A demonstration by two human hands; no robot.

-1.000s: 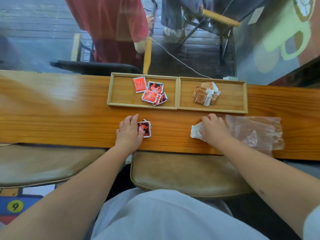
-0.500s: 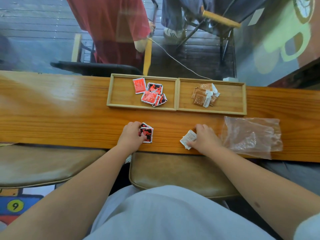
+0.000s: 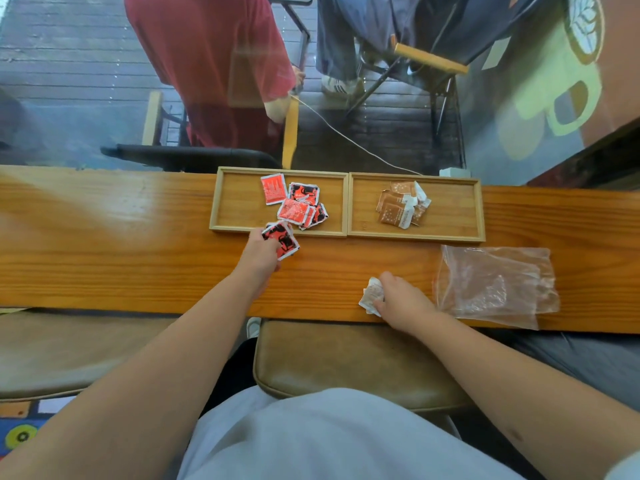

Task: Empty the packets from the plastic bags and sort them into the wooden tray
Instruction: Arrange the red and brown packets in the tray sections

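Left hand grips glossy red-black packets, now raised to wooden tray near edge. Right hand pinches crinkled white packets at counter front edge.

A two-compartment wooden tray is set at the far edge of the surface. Packets are heaped in each compartment. A plastic bag is laid before the tray's right end, near the front edge.
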